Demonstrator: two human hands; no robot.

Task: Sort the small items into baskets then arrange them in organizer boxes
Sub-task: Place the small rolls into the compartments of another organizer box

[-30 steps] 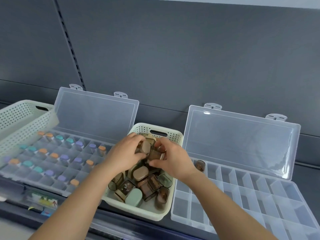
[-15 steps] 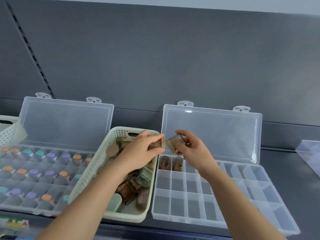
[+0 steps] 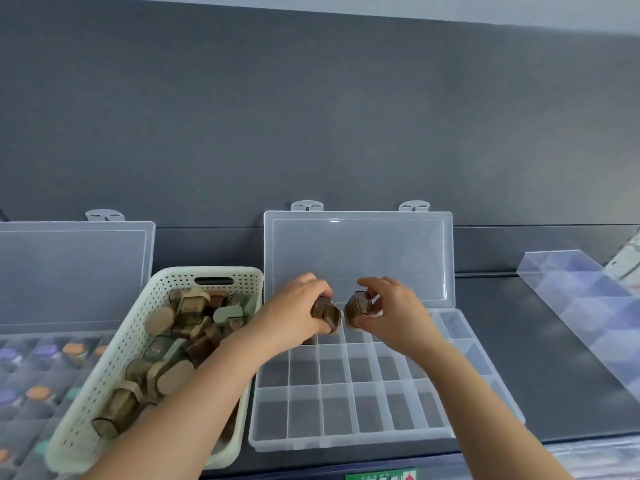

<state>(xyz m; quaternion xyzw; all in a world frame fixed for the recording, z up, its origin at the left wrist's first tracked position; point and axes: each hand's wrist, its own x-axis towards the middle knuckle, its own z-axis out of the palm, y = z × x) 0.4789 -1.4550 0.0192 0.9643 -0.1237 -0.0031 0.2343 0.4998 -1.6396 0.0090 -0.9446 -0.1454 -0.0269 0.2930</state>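
One small brown container [image 3: 325,311] hangs over the back row of the clear organizer box [image 3: 339,410], pinched by the left hand [image 3: 294,313]. The right hand [image 3: 398,313] pinches a second container [image 3: 358,306] close beside it. Just left of the box sits the cream basket [image 3: 114,355], heaped with similar containers.
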